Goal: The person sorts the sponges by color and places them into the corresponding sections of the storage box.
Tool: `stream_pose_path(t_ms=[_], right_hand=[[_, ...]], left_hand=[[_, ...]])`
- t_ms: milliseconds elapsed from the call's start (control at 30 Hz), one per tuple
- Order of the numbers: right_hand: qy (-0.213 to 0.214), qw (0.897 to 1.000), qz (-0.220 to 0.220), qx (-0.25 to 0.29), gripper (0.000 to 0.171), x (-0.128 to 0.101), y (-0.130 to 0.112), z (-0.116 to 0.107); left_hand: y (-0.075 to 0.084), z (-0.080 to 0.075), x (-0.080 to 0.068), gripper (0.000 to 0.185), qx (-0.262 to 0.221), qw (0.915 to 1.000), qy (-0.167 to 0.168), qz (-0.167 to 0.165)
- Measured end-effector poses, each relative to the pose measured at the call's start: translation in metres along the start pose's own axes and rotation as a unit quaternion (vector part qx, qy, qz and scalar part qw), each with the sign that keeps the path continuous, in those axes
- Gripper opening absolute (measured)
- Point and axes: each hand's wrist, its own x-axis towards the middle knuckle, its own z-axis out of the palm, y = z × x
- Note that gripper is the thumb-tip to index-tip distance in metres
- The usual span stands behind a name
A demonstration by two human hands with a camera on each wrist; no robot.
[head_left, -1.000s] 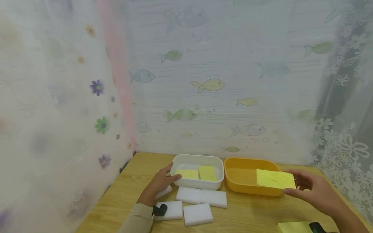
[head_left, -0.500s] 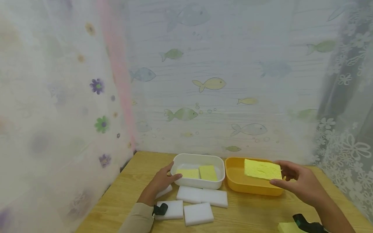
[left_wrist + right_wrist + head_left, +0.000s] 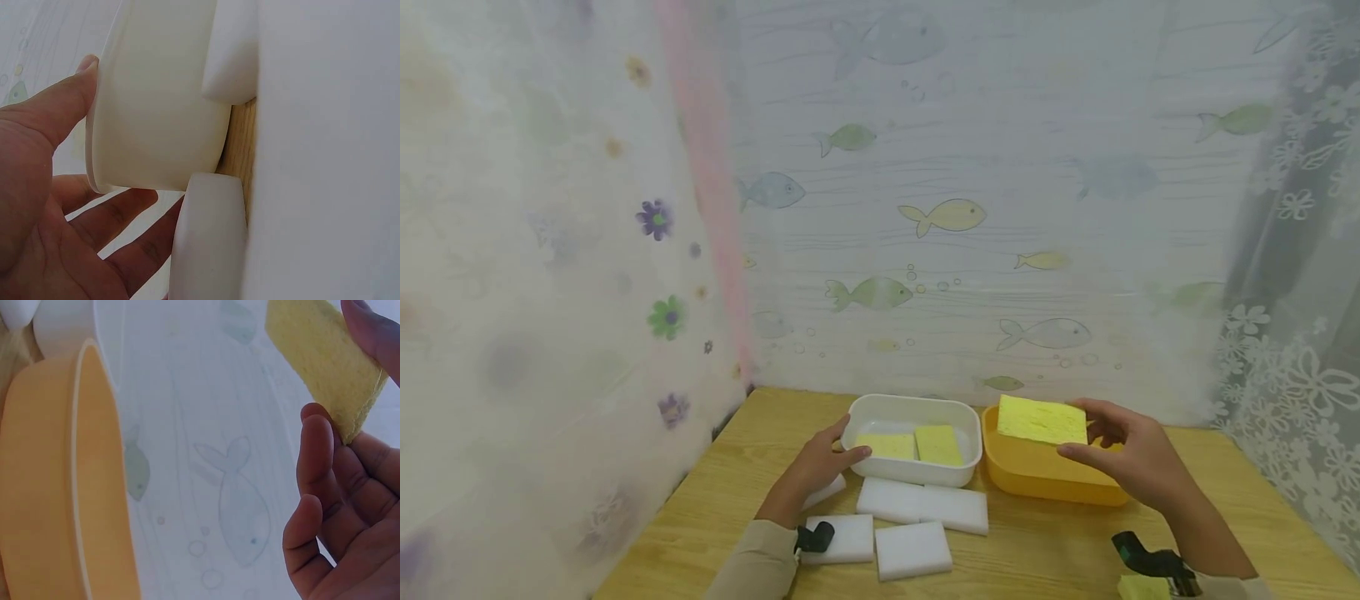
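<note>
Head view showed the right hand [image 3: 1138, 462] holding a yellow sponge [image 3: 1041, 419] in the air above the orange tub [image 3: 1051, 483], pinched along its right edge between thumb and fingers, its flat face tilted a little toward the camera. The right wrist view confirmed the grip: the fingers [image 3: 315, 456] were curled under one end of the sponge [image 3: 322, 359], thumb on top, with the orange tub [image 3: 44, 487] below and apart from it. The left hand [image 3: 816, 471] steadied the white tub [image 3: 910, 477] at its left end; the left wrist view showed the thumb [image 3: 59, 103] hooked over the rim and the other fingers [image 3: 119, 215] lying fairly straight under the wall of the tub [image 3: 156, 112], beside a white foam block [image 3: 206, 244]. Two yellow sponges [image 3: 910, 446] already lay inside the white tub, and several white foam blocks [image 3: 917, 521] lay on the wooden surface [image 3: 1045, 542] in front of it. By the look of it, the step in hand was carrying the sponge to a tub; which one was not certain, since it hung over the orange one near the white one's edge. The next move seemed to call for lowering it level inside a rim, then easing the pinch.
</note>
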Motion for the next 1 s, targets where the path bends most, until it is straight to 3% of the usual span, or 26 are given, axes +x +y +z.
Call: stream_pose_path(t_ms=[500,1000], right_hand=[[0.017,0.998,-0.039,0.049,0.055,0.027,-0.011,0.037],[-0.01,0.994,-0.004,0.106,0.067,0.049,-0.028,0.071]], left_hand=[[0.0,0.0,-0.001,0.097,-0.004,1.0,0.001,0.002],[0.0,0.0,0.0,0.096,-0.002,1.0,0.001,-0.001]])
